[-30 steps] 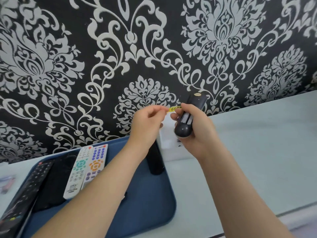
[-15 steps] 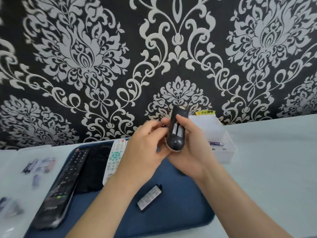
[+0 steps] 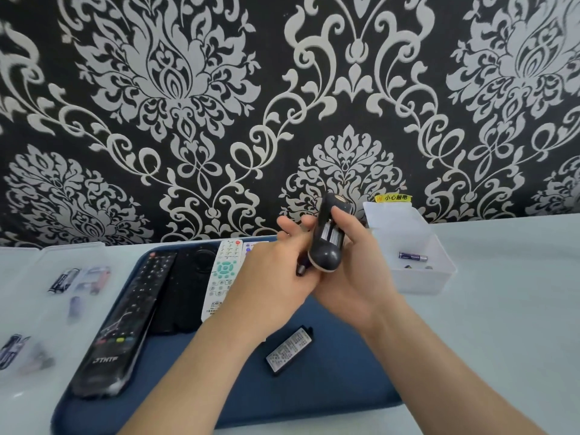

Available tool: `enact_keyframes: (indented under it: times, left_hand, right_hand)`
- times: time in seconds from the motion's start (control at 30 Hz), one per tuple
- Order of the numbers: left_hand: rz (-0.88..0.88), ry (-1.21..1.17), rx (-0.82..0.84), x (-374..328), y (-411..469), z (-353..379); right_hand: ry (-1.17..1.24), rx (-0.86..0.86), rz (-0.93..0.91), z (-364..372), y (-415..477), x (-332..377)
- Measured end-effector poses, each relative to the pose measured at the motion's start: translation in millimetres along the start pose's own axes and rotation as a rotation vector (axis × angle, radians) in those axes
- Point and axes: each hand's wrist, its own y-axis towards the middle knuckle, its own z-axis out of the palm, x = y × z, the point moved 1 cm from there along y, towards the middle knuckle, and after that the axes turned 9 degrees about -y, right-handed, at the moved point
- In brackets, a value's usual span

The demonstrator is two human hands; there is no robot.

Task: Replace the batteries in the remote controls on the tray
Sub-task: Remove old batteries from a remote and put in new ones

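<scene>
Head cam: right hand point(image 3: 354, 271) grips the rounded dark remote point(image 3: 326, 255) upright over the blue tray point(image 3: 314, 403), back open, two batteries point(image 3: 329, 237) sitting in the bay. Left hand point(image 3: 270, 277) has its fingers against the remote's side. A dark battery-like end pokes out under it, can't tell if it's gripped. The cover point(image 3: 290, 351) lies on the tray at 6 o'clock. My guess is this one mostly needs closing up. The long black remote point(image 3: 125, 315) and white remote point(image 3: 224, 274) at 9 o'clock look untouched.
</scene>
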Motion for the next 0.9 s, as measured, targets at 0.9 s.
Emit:
enact_keyframes:
  times: [0.9]
  left_hand:
    - [-0.332, -0.833, -0.308, 14, 5, -20]
  right_hand:
    - [-0.401, -0.091, -0.013, -4, 6, 7]
